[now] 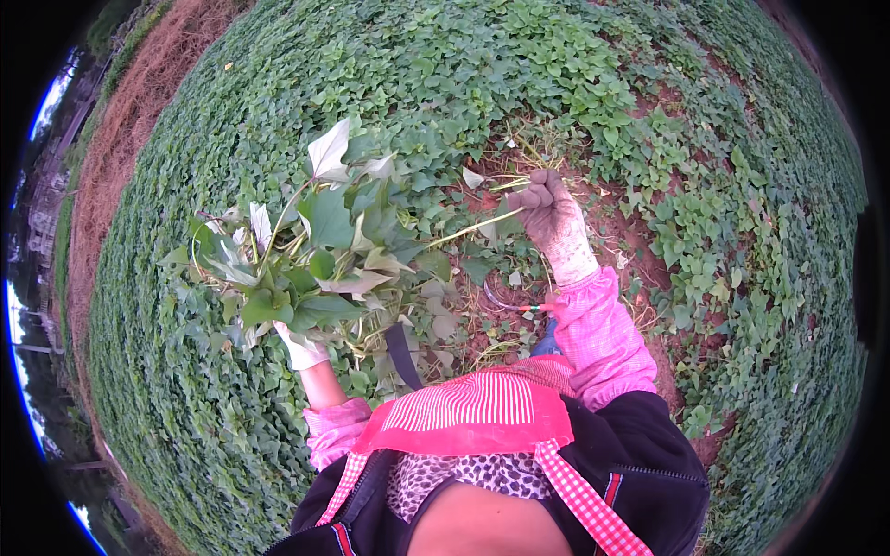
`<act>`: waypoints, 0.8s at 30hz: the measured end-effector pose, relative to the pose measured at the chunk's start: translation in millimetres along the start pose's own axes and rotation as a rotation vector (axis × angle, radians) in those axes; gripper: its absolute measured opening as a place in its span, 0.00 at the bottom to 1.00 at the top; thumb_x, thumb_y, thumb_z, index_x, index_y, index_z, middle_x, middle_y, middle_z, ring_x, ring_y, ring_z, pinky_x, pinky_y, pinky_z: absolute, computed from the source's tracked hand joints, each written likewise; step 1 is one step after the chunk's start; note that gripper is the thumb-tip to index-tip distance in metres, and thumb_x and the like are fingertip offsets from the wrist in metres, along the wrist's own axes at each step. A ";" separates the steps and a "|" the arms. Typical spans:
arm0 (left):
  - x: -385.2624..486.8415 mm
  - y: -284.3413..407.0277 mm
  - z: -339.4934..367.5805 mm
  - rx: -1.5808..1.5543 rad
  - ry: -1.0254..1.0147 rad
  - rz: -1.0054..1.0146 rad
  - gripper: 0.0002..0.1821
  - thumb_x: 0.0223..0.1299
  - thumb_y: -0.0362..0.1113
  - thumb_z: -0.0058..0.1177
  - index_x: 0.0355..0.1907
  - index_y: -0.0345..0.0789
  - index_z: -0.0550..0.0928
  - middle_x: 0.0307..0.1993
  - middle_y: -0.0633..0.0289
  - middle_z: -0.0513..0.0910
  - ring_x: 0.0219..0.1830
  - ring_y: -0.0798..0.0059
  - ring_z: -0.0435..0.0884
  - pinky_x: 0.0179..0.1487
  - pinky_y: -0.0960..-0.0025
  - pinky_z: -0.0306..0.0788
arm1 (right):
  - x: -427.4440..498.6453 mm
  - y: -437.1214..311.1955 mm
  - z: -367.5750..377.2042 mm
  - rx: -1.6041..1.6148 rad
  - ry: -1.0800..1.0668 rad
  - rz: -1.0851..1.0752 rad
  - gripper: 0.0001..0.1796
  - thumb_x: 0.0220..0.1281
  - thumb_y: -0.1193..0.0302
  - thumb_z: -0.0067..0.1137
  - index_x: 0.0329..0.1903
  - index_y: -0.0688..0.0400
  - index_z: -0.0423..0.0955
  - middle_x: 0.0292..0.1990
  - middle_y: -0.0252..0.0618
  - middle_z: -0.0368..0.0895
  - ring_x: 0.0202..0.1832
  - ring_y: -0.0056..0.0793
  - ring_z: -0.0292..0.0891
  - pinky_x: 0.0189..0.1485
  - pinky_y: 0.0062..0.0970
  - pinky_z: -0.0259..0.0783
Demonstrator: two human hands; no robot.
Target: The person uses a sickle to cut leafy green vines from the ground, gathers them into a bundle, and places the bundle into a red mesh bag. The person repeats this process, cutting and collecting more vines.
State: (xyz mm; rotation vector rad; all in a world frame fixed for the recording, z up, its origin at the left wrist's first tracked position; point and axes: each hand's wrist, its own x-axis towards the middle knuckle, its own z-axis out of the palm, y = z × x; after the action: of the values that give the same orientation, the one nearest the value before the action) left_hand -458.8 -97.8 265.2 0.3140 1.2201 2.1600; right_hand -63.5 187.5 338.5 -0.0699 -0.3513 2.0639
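Observation:
My left hand [300, 346], in a white glove, holds a big leafy bundle of cut vines [327, 278], which look like sweet potato; the leaves hide its fingers. My right hand [553, 219], in a white glove caked with brown soil, is closed on a pale green vine stem [476, 226] that runs left towards the bundle. Below my right hand a sickle [500, 300] with a curved blade and a red handle lies near my right forearm, low by the stubble; whether anything supports it is hidden. A dark strap [402, 356] hangs beside the bundle.
Dense green vines [278, 90] cover the ground all around. Reddish bare soil [633, 236] with cut stems shows ahead and to the right. A strip of dry brown brush [128, 132] borders the field at the left, with trees and structures beyond.

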 end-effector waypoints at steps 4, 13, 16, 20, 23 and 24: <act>16.9 -10.8 18.7 -0.203 0.128 -0.091 0.18 0.68 0.50 0.44 0.47 0.41 0.81 0.45 0.63 0.84 0.42 0.67 0.84 0.45 0.64 0.80 | -16.4 -9.2 13.8 -0.134 -0.012 -0.069 0.15 0.77 0.61 0.42 0.43 0.60 0.70 0.23 0.24 0.61 0.27 0.22 0.66 0.52 0.40 0.76; 26.0 -16.8 -15.5 0.171 0.251 0.141 0.21 0.69 0.53 0.41 0.56 0.46 0.78 0.49 0.64 0.81 0.47 0.68 0.79 0.48 0.56 0.75 | -67.8 -156.5 26.6 0.139 -0.086 -0.374 0.15 0.78 0.65 0.40 0.37 0.60 0.71 0.13 0.23 0.53 0.15 0.17 0.52 0.34 0.25 0.65; 16.5 15.7 -59.0 -0.089 0.495 -0.100 0.27 0.66 0.58 0.43 0.60 0.47 0.76 0.55 0.62 0.80 0.55 0.58 0.78 0.57 0.47 0.72 | -102.9 -245.1 12.4 0.016 -0.129 -0.484 0.13 0.77 0.67 0.41 0.36 0.60 0.70 0.13 0.24 0.55 0.15 0.18 0.53 0.33 0.25 0.64; -6.9 29.4 -112.5 0.079 0.391 0.001 0.25 0.70 0.50 0.37 0.62 0.40 0.75 0.59 0.62 0.77 0.59 0.63 0.75 0.63 0.57 0.69 | -116.3 -267.8 -12.5 -0.144 0.030 -0.645 0.15 0.78 0.64 0.41 0.40 0.62 0.70 0.16 0.24 0.55 0.15 0.17 0.50 0.35 0.24 0.64; -6.3 22.1 -142.5 0.514 0.307 0.196 0.30 0.68 0.52 0.36 0.62 0.34 0.74 0.57 0.59 0.78 0.57 0.66 0.75 0.63 0.61 0.66 | -83.7 -237.2 -13.1 -0.253 0.020 -0.578 0.16 0.77 0.61 0.44 0.40 0.62 0.72 0.17 0.22 0.52 0.16 0.16 0.49 0.37 0.25 0.66; -5.0 19.3 -151.4 0.587 0.239 0.191 0.31 0.67 0.53 0.36 0.62 0.32 0.74 0.57 0.59 0.78 0.57 0.68 0.75 0.64 0.63 0.65 | -67.7 -227.9 -6.4 -0.204 0.002 -0.573 0.17 0.77 0.61 0.44 0.39 0.63 0.72 0.18 0.22 0.52 0.17 0.16 0.49 0.37 0.26 0.66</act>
State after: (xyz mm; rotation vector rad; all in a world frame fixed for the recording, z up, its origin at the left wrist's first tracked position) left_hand -536.5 -211.8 199.5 0.4367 2.0314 1.9884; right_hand 164.0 234.9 389.0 -0.0832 -0.5141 1.4582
